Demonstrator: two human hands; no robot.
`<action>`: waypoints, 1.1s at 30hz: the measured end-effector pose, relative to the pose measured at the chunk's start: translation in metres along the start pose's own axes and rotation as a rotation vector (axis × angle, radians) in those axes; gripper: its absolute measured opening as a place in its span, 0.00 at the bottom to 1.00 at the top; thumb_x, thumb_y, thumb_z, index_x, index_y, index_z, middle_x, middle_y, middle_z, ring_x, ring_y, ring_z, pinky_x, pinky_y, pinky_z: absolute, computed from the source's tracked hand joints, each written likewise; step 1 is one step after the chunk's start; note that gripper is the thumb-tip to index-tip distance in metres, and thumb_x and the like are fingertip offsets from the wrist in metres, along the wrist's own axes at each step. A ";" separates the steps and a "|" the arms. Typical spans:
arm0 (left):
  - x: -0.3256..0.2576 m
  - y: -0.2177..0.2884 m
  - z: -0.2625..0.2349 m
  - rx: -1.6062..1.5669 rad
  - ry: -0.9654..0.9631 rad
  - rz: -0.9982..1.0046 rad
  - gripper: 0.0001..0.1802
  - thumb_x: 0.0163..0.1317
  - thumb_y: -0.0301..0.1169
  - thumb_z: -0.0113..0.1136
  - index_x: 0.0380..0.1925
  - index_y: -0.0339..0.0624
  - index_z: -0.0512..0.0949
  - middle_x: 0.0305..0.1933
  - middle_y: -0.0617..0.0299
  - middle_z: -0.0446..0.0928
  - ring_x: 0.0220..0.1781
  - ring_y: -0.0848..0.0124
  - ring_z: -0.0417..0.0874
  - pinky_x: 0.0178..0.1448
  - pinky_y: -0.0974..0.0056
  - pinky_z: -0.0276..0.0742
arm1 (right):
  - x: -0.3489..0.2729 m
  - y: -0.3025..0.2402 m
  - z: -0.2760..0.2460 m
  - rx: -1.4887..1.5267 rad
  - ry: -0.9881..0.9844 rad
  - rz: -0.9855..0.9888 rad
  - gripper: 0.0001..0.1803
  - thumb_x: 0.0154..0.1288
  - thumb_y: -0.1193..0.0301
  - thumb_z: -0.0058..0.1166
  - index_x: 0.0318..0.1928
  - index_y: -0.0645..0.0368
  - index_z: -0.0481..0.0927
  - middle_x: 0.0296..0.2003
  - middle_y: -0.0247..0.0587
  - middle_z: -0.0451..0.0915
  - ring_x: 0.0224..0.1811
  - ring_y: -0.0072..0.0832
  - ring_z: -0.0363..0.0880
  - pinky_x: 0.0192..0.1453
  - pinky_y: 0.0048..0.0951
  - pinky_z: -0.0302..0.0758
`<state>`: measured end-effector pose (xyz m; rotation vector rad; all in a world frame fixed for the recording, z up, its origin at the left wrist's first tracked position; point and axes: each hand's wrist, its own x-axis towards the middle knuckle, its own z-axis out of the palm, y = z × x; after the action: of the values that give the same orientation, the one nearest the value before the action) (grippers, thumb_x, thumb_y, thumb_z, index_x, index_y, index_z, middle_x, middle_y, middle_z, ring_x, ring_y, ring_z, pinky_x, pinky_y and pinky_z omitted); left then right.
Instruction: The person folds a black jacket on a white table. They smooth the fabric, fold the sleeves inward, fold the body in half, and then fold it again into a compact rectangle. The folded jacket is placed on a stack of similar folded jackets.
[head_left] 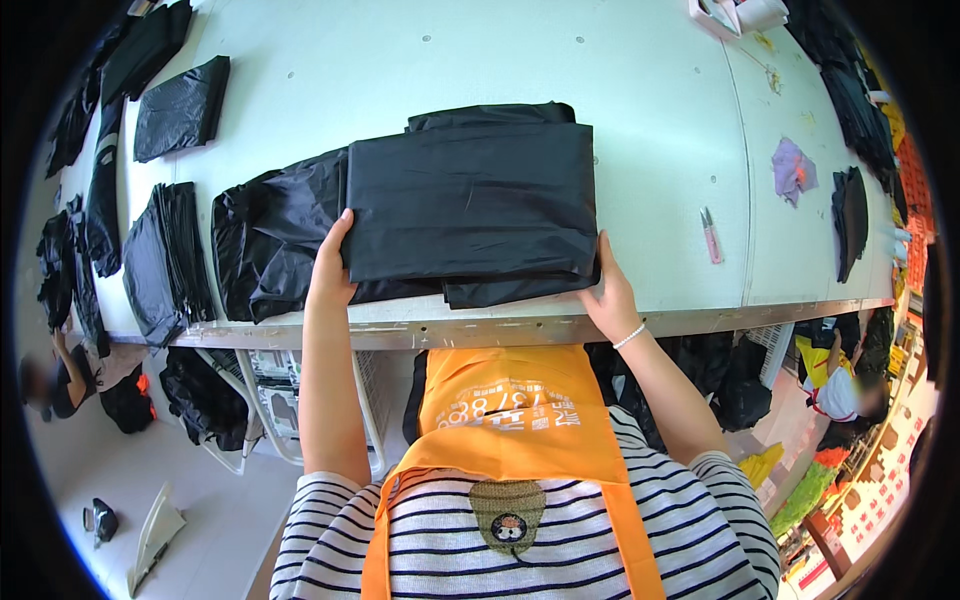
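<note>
A thick folded bundle of shiny black fabric (472, 205) lies in front of me near the table's front edge. My left hand (334, 262) grips its left side, thumb along the edge and fingers hidden underneath. At the lower right corner, my right hand (610, 297) holds it the same way, with the fingers mostly out of sight below. Looser, crumpled black fabric (275, 232) spreads out from under the bundle on the left. More folded layers stick out beyond its far edge and below its near edge.
Pink-handled thread snips (711, 237) and a crumpled lilac cloth (793, 171) lie to the right. Stacks of black pieces (168, 262) and a folded black bundle (181, 108) stand on the left. The table's front edge (560, 326) runs before me. Other people work at both sides.
</note>
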<state>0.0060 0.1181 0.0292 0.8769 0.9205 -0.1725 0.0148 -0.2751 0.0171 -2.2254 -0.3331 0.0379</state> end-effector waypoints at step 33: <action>-0.017 0.024 -0.120 0.943 0.975 1.095 0.46 0.48 0.39 0.74 0.62 0.32 0.61 0.66 0.42 0.60 0.69 0.48 0.57 0.72 0.50 0.52 | 0.150 -0.073 0.099 -0.598 -0.376 -0.550 0.37 0.62 0.42 0.48 0.70 0.36 0.62 0.73 0.42 0.51 0.74 0.52 0.45 0.74 0.57 0.43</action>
<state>-0.0677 0.2173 0.0201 2.3348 1.0876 0.9231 0.1287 -0.1182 0.0248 -2.6179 -1.2941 0.0667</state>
